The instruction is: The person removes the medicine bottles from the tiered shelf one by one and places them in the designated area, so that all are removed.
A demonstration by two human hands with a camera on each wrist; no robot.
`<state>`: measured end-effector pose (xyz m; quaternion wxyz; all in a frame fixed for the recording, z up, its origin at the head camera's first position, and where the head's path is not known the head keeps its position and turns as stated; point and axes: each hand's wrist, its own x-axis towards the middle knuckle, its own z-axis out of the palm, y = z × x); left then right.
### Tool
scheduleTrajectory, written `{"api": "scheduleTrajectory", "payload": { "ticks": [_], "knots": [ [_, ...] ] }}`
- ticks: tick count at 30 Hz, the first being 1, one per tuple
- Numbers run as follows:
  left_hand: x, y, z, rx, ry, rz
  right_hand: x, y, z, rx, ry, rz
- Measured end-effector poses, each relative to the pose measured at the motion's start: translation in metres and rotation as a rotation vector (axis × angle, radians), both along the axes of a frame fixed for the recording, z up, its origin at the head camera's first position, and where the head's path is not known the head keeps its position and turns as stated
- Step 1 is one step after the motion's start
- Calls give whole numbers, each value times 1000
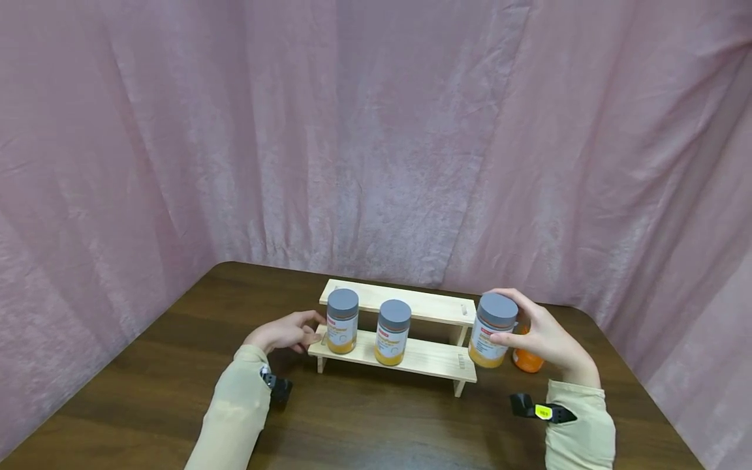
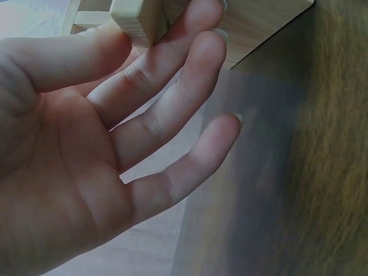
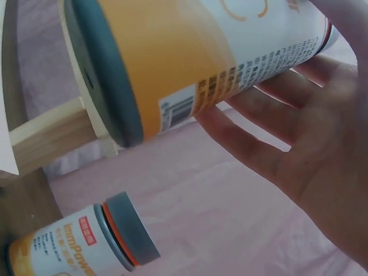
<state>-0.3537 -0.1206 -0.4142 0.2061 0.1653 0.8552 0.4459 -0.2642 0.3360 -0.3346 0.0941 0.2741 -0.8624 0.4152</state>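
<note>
A two-tier wooden rack (image 1: 431, 359) stands on the table. Its lower board carries two jars with grey lids, white labels and yellow bases: a left jar (image 1: 343, 323) and a middle jar (image 1: 391, 334). My left hand (image 1: 289, 331) pinches the left end of the lower board; in the left wrist view, the thumb and index finger lie on either side of the wood (image 2: 138, 20), the other fingers spread. A third such jar (image 1: 492, 331) is held up in my right hand (image 1: 546, 336) at the rack's right end. Its dark base (image 3: 106, 75) shows from below, near the rack.
Another jar (image 1: 527, 361), orange at its bottom, stands on the dark wooden table (image 1: 376, 424) behind my right hand, partly hidden. Its grey lid (image 3: 132, 230) shows in the right wrist view. Pink curtains (image 1: 376, 130) hang behind the table and along its sides.
</note>
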Motion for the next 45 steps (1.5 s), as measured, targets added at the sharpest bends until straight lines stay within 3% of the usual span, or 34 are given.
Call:
{"api": "scheduleTrajectory", "payload": {
  "ticks": [7,16,23,28,45],
  "knots": [
    [0,-1,-1,11,-5,-1,4,10,0,19,5,-51],
    [1,-1,1,4,-10,-9,8,17,0,-79,-40,-148],
    [1,-2,-1,8,-8,-7,8,24,-1,-53,0,-201],
    [-1,-2,-1,5,-17,-4,11,30,-1,-95,6,-214],
    [-1,-3,-3,29,-5,-27,16,58,-10,-140,53,-406]
  ]
}}
